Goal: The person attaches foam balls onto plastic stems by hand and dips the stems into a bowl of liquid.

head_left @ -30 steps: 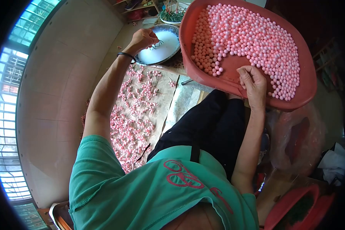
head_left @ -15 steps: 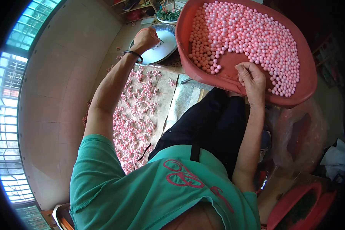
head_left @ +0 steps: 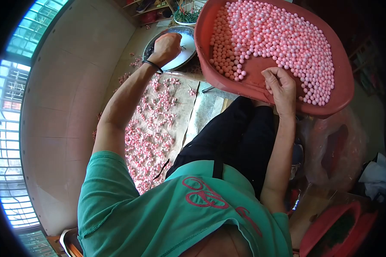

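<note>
My left hand (head_left: 166, 48), with a black band at its wrist, is closed in a fist above a round basin (head_left: 150, 46) of white liquid (head_left: 185, 53). Thin dark stems poke out by its fingers over the liquid; most of what it grips is hidden. Thumb and forefinger of my right hand (head_left: 281, 85) are pinched together over the near edge of a red plastic tub (head_left: 257, 92). Whatever is between them is too small to make out. Glossy pink beads (head_left: 283, 36) fill much of the tub, around a bare patch in front of my right hand.
Many pink bead clusters on stems (head_left: 148, 137) lie on a sheet at my left. Behind the basin stands a white container (head_left: 187, 18) with green bits and sticks. A clear plastic bag (head_left: 334, 150) and a red container (head_left: 330, 231) are at my right.
My left hand has shifted slightly right and turned, so its back now covers more of the stems over the basin. My right hand stays pinched in nearly the same place.
</note>
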Demonstrator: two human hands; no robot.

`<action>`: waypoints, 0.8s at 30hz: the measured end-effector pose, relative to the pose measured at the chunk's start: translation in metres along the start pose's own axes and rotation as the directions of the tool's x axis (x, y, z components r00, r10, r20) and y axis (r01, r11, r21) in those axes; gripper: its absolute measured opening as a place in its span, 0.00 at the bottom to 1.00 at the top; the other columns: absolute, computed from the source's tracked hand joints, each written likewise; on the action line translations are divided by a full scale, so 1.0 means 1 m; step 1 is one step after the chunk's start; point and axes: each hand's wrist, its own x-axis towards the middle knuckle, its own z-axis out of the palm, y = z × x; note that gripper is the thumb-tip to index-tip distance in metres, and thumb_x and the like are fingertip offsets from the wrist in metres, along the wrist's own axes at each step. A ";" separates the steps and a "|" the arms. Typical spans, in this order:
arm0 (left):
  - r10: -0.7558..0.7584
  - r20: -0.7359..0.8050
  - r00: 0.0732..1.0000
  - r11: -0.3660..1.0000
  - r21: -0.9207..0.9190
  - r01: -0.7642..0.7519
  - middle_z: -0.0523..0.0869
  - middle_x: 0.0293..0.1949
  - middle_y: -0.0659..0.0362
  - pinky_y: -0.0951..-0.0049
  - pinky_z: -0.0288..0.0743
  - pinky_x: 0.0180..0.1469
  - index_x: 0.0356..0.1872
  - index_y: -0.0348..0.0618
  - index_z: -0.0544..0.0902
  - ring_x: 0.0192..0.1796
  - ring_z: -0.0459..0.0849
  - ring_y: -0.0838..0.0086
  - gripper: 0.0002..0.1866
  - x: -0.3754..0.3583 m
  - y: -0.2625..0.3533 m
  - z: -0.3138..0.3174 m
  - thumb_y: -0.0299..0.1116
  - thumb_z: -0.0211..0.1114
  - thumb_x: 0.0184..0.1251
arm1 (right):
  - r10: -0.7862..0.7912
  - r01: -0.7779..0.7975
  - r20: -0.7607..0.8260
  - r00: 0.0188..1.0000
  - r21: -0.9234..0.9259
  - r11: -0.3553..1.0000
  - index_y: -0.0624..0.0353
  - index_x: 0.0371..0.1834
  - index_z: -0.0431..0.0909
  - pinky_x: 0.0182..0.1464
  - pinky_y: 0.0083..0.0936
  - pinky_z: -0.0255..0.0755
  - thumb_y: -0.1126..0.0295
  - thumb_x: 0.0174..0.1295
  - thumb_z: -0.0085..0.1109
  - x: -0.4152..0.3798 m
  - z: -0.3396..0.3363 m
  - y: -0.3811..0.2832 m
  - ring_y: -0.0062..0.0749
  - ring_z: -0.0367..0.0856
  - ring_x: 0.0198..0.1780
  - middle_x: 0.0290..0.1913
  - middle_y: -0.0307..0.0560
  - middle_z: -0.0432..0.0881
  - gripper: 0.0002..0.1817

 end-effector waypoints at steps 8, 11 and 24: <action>0.040 -0.006 0.999 0.999 0.000 -0.040 0.82 0.26 0.48 0.56 0.75 0.38 0.26 0.40 0.80 0.36 0.82 0.52 0.06 0.001 -0.011 0.000 0.31 0.63 0.48 | -0.010 0.010 -0.001 1.000 -0.016 1.000 0.62 0.36 0.81 0.27 0.13 0.61 0.67 0.66 0.62 0.001 0.000 0.001 0.10 0.66 0.25 0.25 0.29 0.73 0.09; 0.054 -0.029 0.998 0.998 -0.023 -0.054 0.82 0.26 0.49 0.57 0.76 0.38 0.26 0.40 0.81 0.35 0.83 0.52 0.07 0.001 -0.015 -0.001 0.32 0.65 0.48 | -0.010 0.010 0.004 1.000 -0.001 1.000 0.62 0.36 0.81 0.26 0.13 0.61 0.67 0.66 0.62 0.001 -0.001 0.002 0.10 0.66 0.25 0.25 0.29 0.73 0.09; -0.351 0.361 0.864 0.663 -0.555 0.502 0.86 0.23 0.63 0.79 0.76 0.25 0.28 0.43 0.85 0.23 0.83 0.80 0.10 0.006 -0.036 -0.023 0.38 0.74 0.53 | -0.008 0.008 -0.005 1.000 -0.009 1.000 0.62 0.36 0.81 0.27 0.13 0.62 0.69 0.65 0.61 0.001 0.000 -0.001 0.10 0.67 0.25 0.25 0.30 0.75 0.07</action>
